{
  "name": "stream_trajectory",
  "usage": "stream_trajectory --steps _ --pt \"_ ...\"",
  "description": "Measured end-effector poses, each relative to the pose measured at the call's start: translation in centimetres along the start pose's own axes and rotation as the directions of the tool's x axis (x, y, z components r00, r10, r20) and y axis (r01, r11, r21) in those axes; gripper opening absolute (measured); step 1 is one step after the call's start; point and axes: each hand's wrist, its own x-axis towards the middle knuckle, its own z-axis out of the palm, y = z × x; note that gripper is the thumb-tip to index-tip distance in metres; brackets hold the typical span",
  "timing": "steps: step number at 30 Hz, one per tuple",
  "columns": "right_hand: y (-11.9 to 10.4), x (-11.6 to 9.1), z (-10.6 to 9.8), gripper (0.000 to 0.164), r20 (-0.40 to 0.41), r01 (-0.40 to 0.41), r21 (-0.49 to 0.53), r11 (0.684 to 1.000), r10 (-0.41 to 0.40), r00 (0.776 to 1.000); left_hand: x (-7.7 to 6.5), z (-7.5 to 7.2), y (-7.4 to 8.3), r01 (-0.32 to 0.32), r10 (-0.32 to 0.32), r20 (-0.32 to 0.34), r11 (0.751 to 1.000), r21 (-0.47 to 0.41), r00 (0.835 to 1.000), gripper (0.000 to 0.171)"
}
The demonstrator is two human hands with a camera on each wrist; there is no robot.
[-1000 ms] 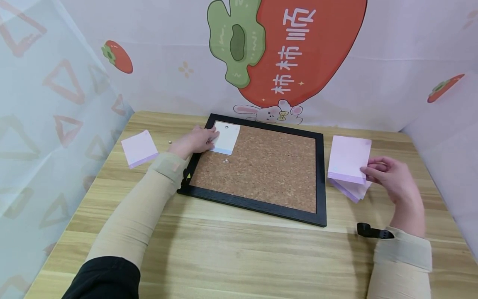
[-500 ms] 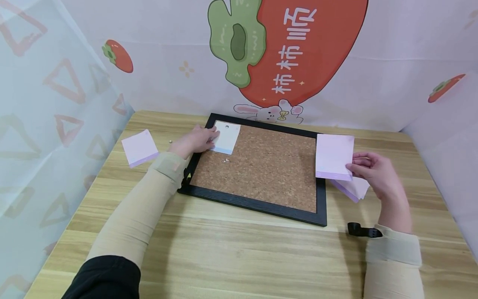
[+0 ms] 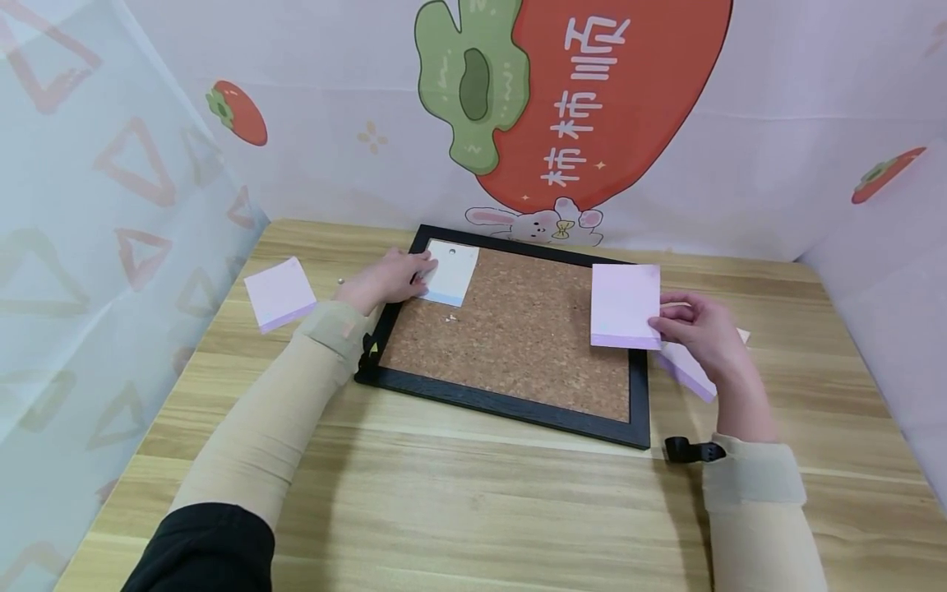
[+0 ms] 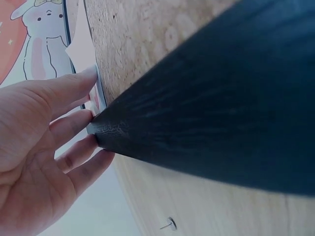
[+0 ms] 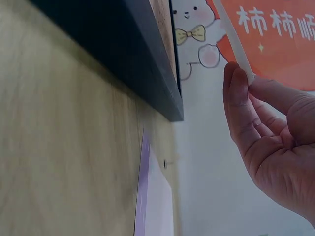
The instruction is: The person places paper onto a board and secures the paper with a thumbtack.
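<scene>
A cork board (image 3: 518,337) in a black frame lies on the table. My left hand (image 3: 392,275) grips its left edge, the thumb over a white note sheet (image 3: 453,275) and the fingers against the frame's outer side (image 4: 110,129). A round pin head shows near the top of that sheet. My right hand (image 3: 699,329) pinches a pink note sheet (image 3: 625,304) with a purple lower strip by its right edge, raised over the board's right side. In the right wrist view, thumb and fingertips meet on the thin sheet (image 5: 238,46).
More purple-striped paper (image 3: 686,370) lies right of the board, partly behind my right hand. Another pink sheet (image 3: 281,294) lies at the left. A metal thumbtack (image 4: 171,224) rests on the table left of the frame. Tiny pale bits (image 3: 451,318) sit on the cork. A printed cloth (image 3: 333,164) hangs behind.
My right hand has carried the pink note sheet leftward, from above the paper on the right to over the board's right side. My left hand has kept its place.
</scene>
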Motion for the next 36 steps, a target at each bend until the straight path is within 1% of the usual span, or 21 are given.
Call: stream_trajectory --steps 2,6,10,15,18,20,24,31,36 --pt "-0.4 0.5 0.5 0.048 0.012 -0.007 -0.008 1.0 0.007 1.0 0.0 0.1 0.0 -0.006 0.006 -0.012 1.0 -0.002 1.0 0.06" --pt "-1.4 1.6 1.5 0.053 0.034 -0.035 -0.038 0.999 0.036 0.999 0.0 0.2 -0.1 -0.014 0.014 -0.038 1.0 0.0 0.999 0.058" --pt "-2.2 2.7 2.6 0.053 0.044 -0.046 -0.072 0.996 0.05 0.998 -0.1 0.3 -0.2 -0.007 0.006 -0.049 1.0 -0.012 0.999 0.057" --pt "-2.8 3.8 4.2 0.051 0.033 -0.042 -0.14 0.989 0.047 0.998 -0.1 0.5 -0.3 -0.011 0.009 -0.062 0.999 -0.031 0.998 0.054" --pt "-3.2 4.3 5.2 0.05 0.035 -0.057 -0.186 0.981 0.064 0.997 0.0 0.5 -0.3 -0.009 0.007 -0.063 0.999 -0.036 0.998 0.052" --pt "-3.5 4.6 5.8 0.05 0.042 -0.076 -0.197 0.977 0.086 0.995 0.0 0.5 -0.2 -0.005 0.003 -0.061 0.999 -0.04 0.998 0.052" --pt "-4.1 5.0 6.7 0.051 0.048 -0.103 -0.19 0.976 0.114 0.992 -0.2 0.5 -0.1 -0.016 0.014 -0.061 0.999 -0.038 0.998 0.052" --pt "-4.9 5.9 8.4 0.049 0.058 -0.116 -0.132 0.984 0.124 0.991 -0.2 0.5 0.0 -0.034 0.031 -0.069 0.999 -0.042 0.997 0.052" --pt "-5.2 6.5 9.6 0.047 0.06 -0.124 -0.131 0.984 0.132 0.989 -0.1 0.6 -0.1 -0.037 0.035 -0.071 0.999 -0.029 0.997 0.052"
